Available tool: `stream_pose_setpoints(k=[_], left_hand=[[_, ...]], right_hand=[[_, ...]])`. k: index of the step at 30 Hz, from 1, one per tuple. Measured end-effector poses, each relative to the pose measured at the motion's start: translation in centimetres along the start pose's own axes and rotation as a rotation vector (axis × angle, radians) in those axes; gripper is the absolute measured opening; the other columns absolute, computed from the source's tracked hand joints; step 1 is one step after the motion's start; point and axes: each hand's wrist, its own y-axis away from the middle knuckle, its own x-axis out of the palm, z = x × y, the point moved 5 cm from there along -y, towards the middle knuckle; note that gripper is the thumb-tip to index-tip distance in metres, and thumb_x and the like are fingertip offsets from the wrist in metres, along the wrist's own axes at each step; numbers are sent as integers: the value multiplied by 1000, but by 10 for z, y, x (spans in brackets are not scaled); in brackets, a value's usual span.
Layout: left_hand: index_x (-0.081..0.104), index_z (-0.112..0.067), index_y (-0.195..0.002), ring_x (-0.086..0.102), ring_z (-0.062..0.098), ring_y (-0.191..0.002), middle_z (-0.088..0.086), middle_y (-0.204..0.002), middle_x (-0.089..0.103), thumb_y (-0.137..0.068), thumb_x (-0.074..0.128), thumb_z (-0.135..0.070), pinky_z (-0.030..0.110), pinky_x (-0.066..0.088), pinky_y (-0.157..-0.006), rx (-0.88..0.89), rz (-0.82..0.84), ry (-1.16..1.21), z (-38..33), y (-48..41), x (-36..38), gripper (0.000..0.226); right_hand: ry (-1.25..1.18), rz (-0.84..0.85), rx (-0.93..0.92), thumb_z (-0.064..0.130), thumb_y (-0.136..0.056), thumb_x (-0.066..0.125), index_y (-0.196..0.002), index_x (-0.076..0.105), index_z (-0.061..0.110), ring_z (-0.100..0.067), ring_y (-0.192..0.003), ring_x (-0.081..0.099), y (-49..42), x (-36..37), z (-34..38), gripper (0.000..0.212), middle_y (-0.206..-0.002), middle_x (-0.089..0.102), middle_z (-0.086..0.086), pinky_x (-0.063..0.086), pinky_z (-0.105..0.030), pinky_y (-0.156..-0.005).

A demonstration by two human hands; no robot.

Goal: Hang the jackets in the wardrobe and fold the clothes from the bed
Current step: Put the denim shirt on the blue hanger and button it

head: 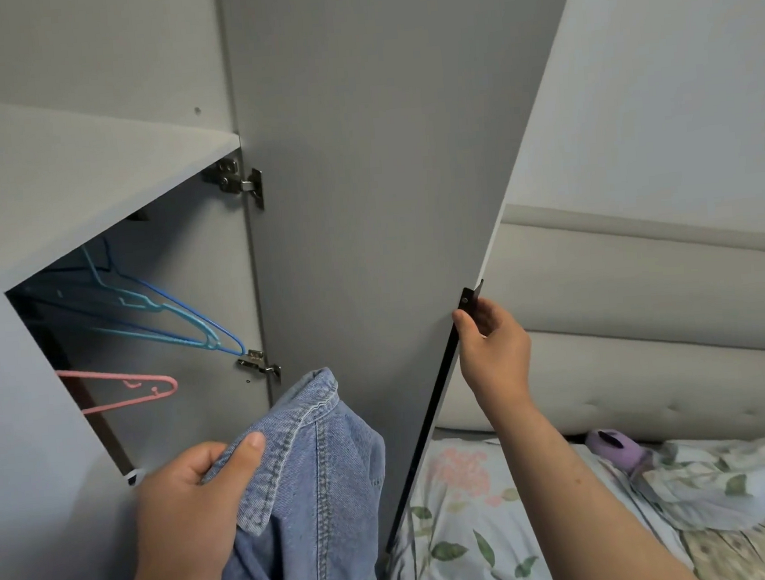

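Observation:
A light blue denim jacket [323, 486] hangs from my left hand [191, 506], which grips it by the collar in front of the open wardrobe. My right hand [492, 345] grips the black handle strip [443, 390] on the edge of the grey wardrobe door [364, 199], which stands open. Inside the wardrobe hang blue hangers [162, 311] and a pink hanger [127, 387], all bare.
A grey shelf [66, 186] spans the wardrobe above the hangers. To the right lies the bed [476, 511] with a floral cover, a padded headboard [650, 337], a purple object [612, 443] and a crumpled floral cloth [725, 482].

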Motion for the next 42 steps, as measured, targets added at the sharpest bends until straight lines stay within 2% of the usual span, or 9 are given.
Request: stream_pose_setpoints(k=[5, 7, 11, 14, 18, 24, 32, 37, 42], left_hand=[[59, -7, -59, 37, 8, -43, 0, -45, 44, -81, 78, -20, 18, 28, -39, 0, -23, 4, 6, -4, -2, 31], [57, -6, -59, 36, 8, -44, -2, -45, 42, -81, 78, -19, 19, 27, -39, -3, -30, 8, 7, -6, -3, 33], [53, -3, -60, 36, 12, -46, 0, -47, 40, -81, 78, -22, 23, 26, -39, -29, -50, 9, 15, -15, -7, 38], [53, 0, -59, 37, 13, -49, 4, -49, 41, -71, 80, -37, 37, 28, -39, -24, -64, -22, 20, -22, -9, 48], [53, 2, -55, 36, 10, -47, -1, -47, 40, -65, 71, -46, 40, 33, -46, -22, -108, -113, 24, -30, -8, 52], [38, -4, -49, 27, 4, -44, -9, -44, 29, -77, 79, -32, 26, 26, -46, -12, -193, -232, 31, -58, 2, 57], [31, -15, -49, 27, 5, -41, -5, -41, 29, -77, 77, -39, 23, 26, -43, -96, -229, -261, 71, -74, 10, 59], [37, -18, -47, 28, 6, -38, -3, -39, 32, -79, 75, -35, 22, 25, -42, -161, -220, -289, 86, -78, 10, 52], [33, -18, -47, 25, 6, -39, -5, -39, 27, -80, 75, -30, 21, 22, -41, -169, -230, -256, 91, -79, 7, 55]], right_hand=[[46, -92, -26, 14, -88, 68, -127, 57, 16, -11, -99, 63, 12, -1, 10, 40, -106, 58, 11, 50, -21, -89], [154, -244, -250, 10, -85, 64, -130, 52, 8, -25, -106, 54, 26, -4, 28, 46, -116, 53, -6, 44, -37, -97], [76, 21, -585, 17, -83, 52, -110, 59, 18, -6, -87, 55, 60, 35, 59, 28, -96, 59, 5, 43, -16, -83], [28, 453, -441, 12, -86, 57, -101, 70, 18, 3, -79, 60, 68, 92, 53, 20, -86, 64, 15, 45, -9, -74], [59, 689, -245, 9, -88, 62, -92, 73, 18, 9, -67, 59, 56, 163, 28, 15, -73, 63, 22, 44, -8, -68], [120, 813, -166, 10, -87, 64, -98, 74, 12, 5, -63, 57, 33, 262, 7, 15, -75, 67, 9, 47, -14, -71], [239, 888, -157, 34, -88, 69, -121, 69, 12, -15, -107, 66, 26, 338, -15, 40, -113, 73, -4, 45, -17, -91], [147, 911, -57, 40, -90, 63, -96, 74, 12, -17, -80, 65, 35, 357, -33, 31, -85, 74, -4, 53, -31, -80], [123, 974, -1, 28, -87, 67, -123, 64, 22, -9, -89, 59, 44, 369, -37, 36, -105, 58, 9, 52, -27, -81]])
